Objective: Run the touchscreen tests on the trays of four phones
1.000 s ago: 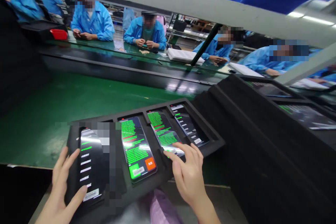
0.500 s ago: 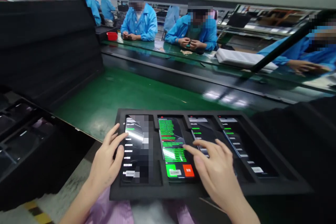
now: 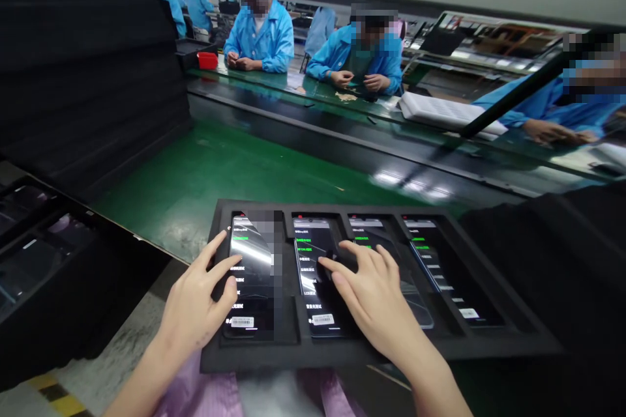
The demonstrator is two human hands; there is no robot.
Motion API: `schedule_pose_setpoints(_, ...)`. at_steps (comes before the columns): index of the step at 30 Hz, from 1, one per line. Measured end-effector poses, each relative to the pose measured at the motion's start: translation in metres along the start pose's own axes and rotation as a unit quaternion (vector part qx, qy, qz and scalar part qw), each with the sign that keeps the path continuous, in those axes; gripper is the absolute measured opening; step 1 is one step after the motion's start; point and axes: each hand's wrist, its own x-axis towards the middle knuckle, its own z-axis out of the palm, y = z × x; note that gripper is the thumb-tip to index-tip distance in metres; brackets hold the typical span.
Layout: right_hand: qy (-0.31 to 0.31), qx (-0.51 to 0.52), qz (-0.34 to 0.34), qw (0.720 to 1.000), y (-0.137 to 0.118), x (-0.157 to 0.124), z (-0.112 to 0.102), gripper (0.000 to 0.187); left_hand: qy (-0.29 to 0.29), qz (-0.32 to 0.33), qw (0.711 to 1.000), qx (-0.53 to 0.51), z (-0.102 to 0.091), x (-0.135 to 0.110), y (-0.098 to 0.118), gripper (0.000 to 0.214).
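Observation:
A black foam tray (image 3: 259, 353) with several smartphones in its slots lies before me, their screens lit with menu lists. My left hand (image 3: 198, 296) is open, its index fingertip on or just over the leftmost smartphone (image 3: 257, 273). Over the second smartphone (image 3: 317, 300) my right hand (image 3: 374, 287) is open too, with its index fingertip at the screen; contact is hard to tell. That same hand partly covers the third smartphone (image 3: 415, 306). At the right end sits the fourth smartphone (image 3: 460, 283), untouched.
The green bench (image 3: 210, 163) stretches behind the tray. A tall black foam stack (image 3: 88, 78) stands on the left, and more black foam (image 3: 562, 241) is at the right. Across the bench, people in blue work clothes sit near a red bin (image 3: 208, 60) and white trays (image 3: 445, 111).
The second phone's screen has switched from green text with green and red buttons to a menu list. My right hand has shifted left, and my left index finger sits slightly lower.

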Motion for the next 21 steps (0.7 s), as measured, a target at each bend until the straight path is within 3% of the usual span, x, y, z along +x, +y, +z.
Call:
schedule_pose_setpoints(4, 0.011, -0.001, 0.041, 0.999, 0.01, -0.003, -0.003, 0.042, 0.01, -0.01, 1.0, -0.015, 0.002, -0.002, -0.003, 0.038)
schedule_pose_setpoints(9, 0.06, -0.027, 0.162, 0.985, 0.043, -0.019, -0.009, 0.045, 0.01, -0.008, 1.0, -0.026, 0.006, -0.005, -0.009, 0.038)
schedule_pose_setpoints(16, 0.024, 0.002, 0.205, 0.979, 0.057, -0.026, -0.01, 0.043, 0.024, -0.054, 0.996, -0.068, 0.007, -0.007, -0.008, 0.034)
schedule_pose_setpoints(21, 0.112, -0.017, 0.308, 0.944, 0.081, -0.036, -0.019, 0.048, 0.009, -0.138, 0.979, -0.149, 0.007, -0.01, 0.0, 0.035)
